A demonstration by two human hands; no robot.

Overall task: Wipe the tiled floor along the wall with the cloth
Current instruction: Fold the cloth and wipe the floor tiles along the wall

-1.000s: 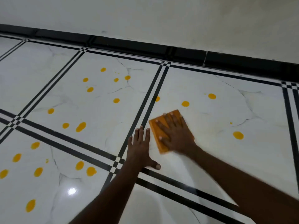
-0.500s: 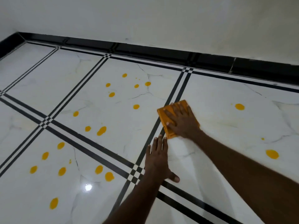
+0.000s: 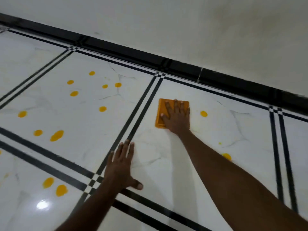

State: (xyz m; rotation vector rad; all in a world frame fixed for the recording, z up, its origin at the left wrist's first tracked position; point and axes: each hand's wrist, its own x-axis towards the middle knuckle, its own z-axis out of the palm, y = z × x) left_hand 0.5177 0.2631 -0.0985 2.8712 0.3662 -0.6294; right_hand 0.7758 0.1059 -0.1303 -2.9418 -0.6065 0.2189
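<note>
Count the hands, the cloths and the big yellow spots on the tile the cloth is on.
Hands: 2, left and right
Cloth: 1
Big yellow spots: 2
Total: 5

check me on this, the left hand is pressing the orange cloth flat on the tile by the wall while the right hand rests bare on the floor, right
Not quite: the hands are swapped. In the head view the right hand presses the orange cloth flat on the tile by the wall, while the left hand rests bare on the floor.
</note>
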